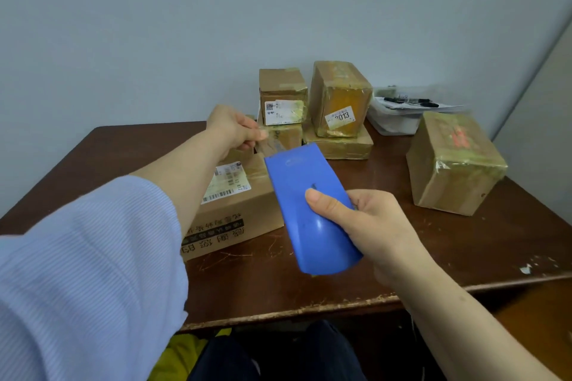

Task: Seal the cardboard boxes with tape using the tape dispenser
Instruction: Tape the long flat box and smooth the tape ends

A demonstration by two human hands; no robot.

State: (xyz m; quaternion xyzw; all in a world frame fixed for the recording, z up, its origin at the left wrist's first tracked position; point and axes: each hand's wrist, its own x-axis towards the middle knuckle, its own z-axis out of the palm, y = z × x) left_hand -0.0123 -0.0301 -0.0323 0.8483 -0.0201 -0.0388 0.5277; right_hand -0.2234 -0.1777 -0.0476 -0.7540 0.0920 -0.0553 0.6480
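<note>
Above scratched brown table, right hand grips dispenser, left hand pinches tape.

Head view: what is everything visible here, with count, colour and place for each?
table: one, dark brown, scratched, against the wall.
cardboard boxes: six, brown, on the table; four stacked in pairs at the back, one right, one front left.
tape dispenser: one, blue, above the table's front.
tape strip: one, clear, stretched off the dispenser's far end.
tray: one, white, back right.
sleeve: one, light blue, left arm.
left hand: pinches the tape strip.
right hand: grips the tape dispenser.
</note>
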